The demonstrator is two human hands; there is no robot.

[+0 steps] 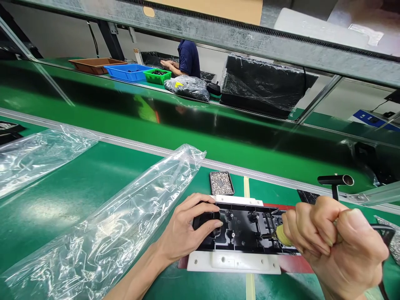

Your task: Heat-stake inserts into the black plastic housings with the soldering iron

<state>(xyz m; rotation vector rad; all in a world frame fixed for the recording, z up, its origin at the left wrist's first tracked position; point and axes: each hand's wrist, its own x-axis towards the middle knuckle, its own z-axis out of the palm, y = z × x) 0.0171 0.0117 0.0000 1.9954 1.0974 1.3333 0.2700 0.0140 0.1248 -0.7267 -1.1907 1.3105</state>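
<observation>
My left hand [189,227] grips the left end of a long black plastic housing [242,229], its thumb and fingers curled over that end. The housing lies in a white fixture [234,260] with blocks along its near and far sides. Wrapped round the yellow handle of a soldering iron [282,235] is my right hand [337,239]. The iron's thin tip points left and down into the housing's right half; whether it touches cannot be made out. Small metal inserts show in the housing. A dark tray [221,183] of small metal parts stands just behind the fixture.
Clear plastic bags [125,221] cover the bench to the left. A black tubular holder [336,180] stands behind my right hand. Beyond the metal rail [143,146] runs a green belt [109,112]. Across it are coloured bins [126,73] and a person in a dark sleeve [189,58].
</observation>
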